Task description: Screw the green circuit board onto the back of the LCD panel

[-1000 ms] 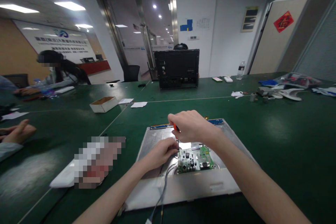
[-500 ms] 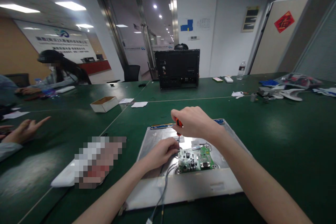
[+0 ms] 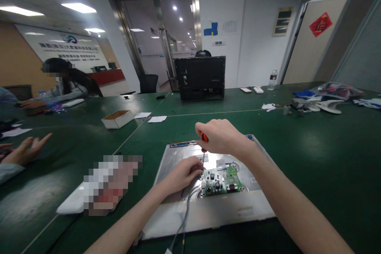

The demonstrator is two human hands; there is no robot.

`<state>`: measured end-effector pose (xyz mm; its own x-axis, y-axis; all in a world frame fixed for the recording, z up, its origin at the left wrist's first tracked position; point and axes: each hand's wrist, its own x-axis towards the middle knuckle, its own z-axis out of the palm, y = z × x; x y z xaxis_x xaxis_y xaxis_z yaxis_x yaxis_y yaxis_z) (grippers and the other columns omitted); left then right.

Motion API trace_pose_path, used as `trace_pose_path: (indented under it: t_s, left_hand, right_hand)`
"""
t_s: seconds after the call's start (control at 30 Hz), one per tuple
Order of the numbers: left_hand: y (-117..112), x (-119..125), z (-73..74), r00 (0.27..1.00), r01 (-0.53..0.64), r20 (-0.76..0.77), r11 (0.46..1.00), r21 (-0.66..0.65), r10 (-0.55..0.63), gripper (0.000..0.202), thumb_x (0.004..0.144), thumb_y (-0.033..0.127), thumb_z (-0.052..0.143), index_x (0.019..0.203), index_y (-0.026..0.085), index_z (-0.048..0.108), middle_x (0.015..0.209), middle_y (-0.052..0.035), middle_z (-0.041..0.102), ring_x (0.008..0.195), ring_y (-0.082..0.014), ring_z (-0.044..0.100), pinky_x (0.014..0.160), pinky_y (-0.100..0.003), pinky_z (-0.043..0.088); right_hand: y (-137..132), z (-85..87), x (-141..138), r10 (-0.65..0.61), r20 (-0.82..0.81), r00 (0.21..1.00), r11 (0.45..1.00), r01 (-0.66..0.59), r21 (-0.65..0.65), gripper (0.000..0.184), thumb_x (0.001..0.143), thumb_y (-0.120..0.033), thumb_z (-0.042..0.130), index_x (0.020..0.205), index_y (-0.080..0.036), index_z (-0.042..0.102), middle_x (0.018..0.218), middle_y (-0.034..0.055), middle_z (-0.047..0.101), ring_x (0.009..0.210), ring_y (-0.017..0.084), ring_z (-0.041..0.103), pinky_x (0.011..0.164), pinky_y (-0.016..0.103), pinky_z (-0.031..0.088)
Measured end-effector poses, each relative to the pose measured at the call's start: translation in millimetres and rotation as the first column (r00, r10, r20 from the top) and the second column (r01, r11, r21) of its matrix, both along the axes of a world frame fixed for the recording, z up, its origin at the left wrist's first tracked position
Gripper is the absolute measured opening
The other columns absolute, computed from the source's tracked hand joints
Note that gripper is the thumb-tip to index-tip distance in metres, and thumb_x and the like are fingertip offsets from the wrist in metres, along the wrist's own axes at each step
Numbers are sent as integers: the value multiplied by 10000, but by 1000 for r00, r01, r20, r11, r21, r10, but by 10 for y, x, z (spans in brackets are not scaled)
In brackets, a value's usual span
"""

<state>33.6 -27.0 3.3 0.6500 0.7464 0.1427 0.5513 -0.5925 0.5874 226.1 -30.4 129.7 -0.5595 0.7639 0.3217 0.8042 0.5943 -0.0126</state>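
My right hand (image 3: 220, 137) is wrapped round the red and black handle of a screwdriver (image 3: 204, 137), held upright. Its thin shaft points down at the upper left corner of a green circuit board (image 3: 222, 181). Beside the tip, the fingers of my left hand (image 3: 188, 170) are pinched together; what they hold, if anything, is hidden. The board sits on a silvery metal display panel (image 3: 169, 158) lying flat on the table. Grey cables (image 3: 188, 210) run from the board's left side over the panel's front edge.
A blurred-out flat item (image 3: 113, 184) lies left of the panel. Farther off are an open white box (image 3: 117, 119), paper slips (image 3: 157, 119), a black monitor (image 3: 200, 78) and a bottle (image 3: 272, 79). Another person's hand (image 3: 26, 150) is at far left.
Both hands stay at the board's corner; the screwdriver and right hand have shifted very slightly. At the left, the other person's hand has moved a little leftward. The view has drifted slightly.
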Motion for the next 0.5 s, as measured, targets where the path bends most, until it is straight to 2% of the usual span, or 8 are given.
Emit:
trace_pose_path:
  t_s: [0.17,0.5]
  left_hand:
    - [4,18,-8,1000,0,4,1000,9,0,79,881,177,510,851,180,583,847,-24,620,780,-180,552,706,-284,422]
    - [4,32,-24,1000,-2,7,1000,-4,2,79,876,153,507,847,178,576,849,-28,628,797,-184,561,713,-286,435]
  right_hand:
    - [-11,-38,-21,50,6,999,999,-50,5,128,831,-301,548,900,-202,591,761,26,671,619,134,530,506,280,163]
    - [-7,-81,-39,68,20,997,997,-67,-42,145,822,-265,553,953,-208,576,818,31,691,668,152,572,505,277,180]
